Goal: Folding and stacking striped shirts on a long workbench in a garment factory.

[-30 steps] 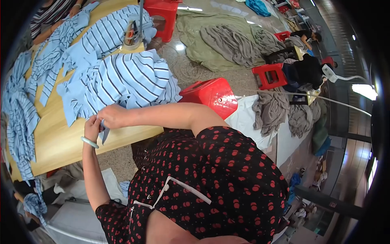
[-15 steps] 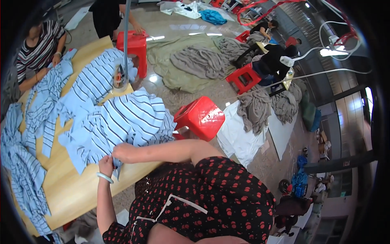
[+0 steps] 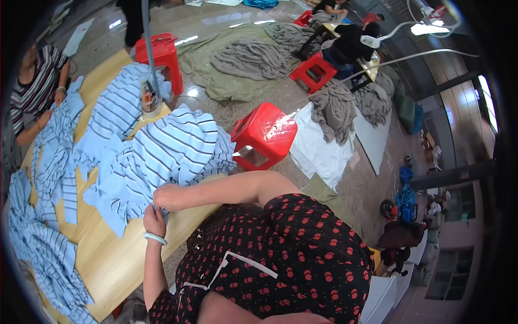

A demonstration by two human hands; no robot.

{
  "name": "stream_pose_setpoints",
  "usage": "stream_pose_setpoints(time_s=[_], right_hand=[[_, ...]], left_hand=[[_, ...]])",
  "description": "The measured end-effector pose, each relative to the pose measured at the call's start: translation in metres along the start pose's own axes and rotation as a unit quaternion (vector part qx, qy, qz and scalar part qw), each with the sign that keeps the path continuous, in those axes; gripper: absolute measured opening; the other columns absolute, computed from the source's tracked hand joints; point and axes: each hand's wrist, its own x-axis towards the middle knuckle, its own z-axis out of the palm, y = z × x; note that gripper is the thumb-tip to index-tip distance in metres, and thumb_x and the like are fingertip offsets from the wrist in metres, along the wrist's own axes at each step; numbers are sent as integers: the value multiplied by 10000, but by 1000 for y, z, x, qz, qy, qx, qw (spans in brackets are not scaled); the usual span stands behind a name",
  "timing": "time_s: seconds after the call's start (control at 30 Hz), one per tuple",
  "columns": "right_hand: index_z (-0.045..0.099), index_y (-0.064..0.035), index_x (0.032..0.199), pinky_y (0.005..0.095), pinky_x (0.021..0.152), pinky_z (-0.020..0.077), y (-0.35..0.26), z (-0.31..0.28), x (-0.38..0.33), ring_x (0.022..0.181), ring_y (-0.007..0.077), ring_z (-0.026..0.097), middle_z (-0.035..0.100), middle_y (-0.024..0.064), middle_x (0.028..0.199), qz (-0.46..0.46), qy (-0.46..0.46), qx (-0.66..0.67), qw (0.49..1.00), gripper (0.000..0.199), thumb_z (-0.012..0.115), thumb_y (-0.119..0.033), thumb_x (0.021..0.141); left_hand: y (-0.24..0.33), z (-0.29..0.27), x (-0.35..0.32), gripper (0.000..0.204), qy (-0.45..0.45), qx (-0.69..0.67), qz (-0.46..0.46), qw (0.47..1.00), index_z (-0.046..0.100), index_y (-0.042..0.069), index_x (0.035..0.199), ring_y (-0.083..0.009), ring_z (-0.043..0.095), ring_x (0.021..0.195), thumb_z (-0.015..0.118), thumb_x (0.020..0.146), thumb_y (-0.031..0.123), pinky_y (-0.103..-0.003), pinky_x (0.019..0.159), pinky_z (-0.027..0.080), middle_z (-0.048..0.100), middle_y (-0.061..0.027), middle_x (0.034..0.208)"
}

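Note:
A light blue knit garment with dark stripes (image 3: 175, 137) lies bunched on the wooden table in front of me. At its near edge my left hand (image 3: 154, 218), with a pale bangle on the wrist, pinches the cloth. Close above it, my right hand (image 3: 169, 197) is closed on the same edge, its knuckles hiding the fingertips. The two hands almost touch. Whether a small tool is between the fingers cannot be made out. More striped blue cloth (image 3: 113, 105) lies beyond, next to a clear container (image 3: 149, 100) with small items inside.
Striped garments (image 3: 46, 245) cover the left side of the wooden table (image 3: 116, 270). A person in a striped shirt (image 3: 38, 81) handles cloth across from me. A red stool (image 3: 267, 132) stands right of the table, another red stool (image 3: 162, 56) behind it. Grey cloth heaps (image 3: 251, 59) lie on the floor.
The view has shifted, so the table and stools sit differently in the picture. Both hands stay together at the garment's edge, still closed on it.

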Motion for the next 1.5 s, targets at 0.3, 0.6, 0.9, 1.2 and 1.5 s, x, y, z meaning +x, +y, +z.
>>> stream_pose_setpoints(time_s=[0.3, 0.6, 0.9, 1.2, 1.5], right_hand=[[587, -32, 688, 415, 606, 444, -15, -7, 8, 700, 337, 558, 572, 179, 731, 77, -78, -13, 994, 123, 505, -113, 644], [520, 15, 731, 400, 604, 424, -9, -7, 1, 656, 337, 524, 528, 184, 683, -14, 50, 41, 998, 102, 444, -46, 698], [535, 13, 838, 292, 550, 411, -14, -23, -3, 597, 224, 523, 543, 140, 698, 78, 20, 186, 979, 154, 510, -93, 730], [559, -26, 853, 279, 576, 414, -9, -50, 6, 615, 204, 532, 565, 108, 733, 88, -69, 164, 980, 183, 530, -180, 758], [582, -36, 849, 333, 654, 422, 9, -38, -15, 738, 279, 545, 574, 134, 818, 42, -28, 57, 997, 193, 515, -196, 765]], left_hand=[[15, 4, -6, 231, 45, 55, -97, 993, 502, -19, 796, -384, 497, 756, 406, 765, 188, -439, 664, 395, 518, -232, 800], [23, -3, -3, 145, 119, 18, -71, 990, 524, 21, 794, -347, 510, 679, 438, 747, 127, -417, 590, 401, 531, -182, 726], [25, -20, -7, 132, 84, -64, -37, 994, 481, 15, 687, -338, 500, 607, 438, 723, 134, -413, 543, 381, 508, -173, 644], [6, -48, 2, 162, -80, -258, -46, 962, 568, 29, 829, -25, 349, 538, 466, 797, 151, -200, 462, 303, 435, 53, 578], [-15, -45, 18, 215, -160, -238, -148, 946, 605, 42, 766, -26, 367, 510, 530, 760, 244, -187, 461, 310, 467, 48, 556]])
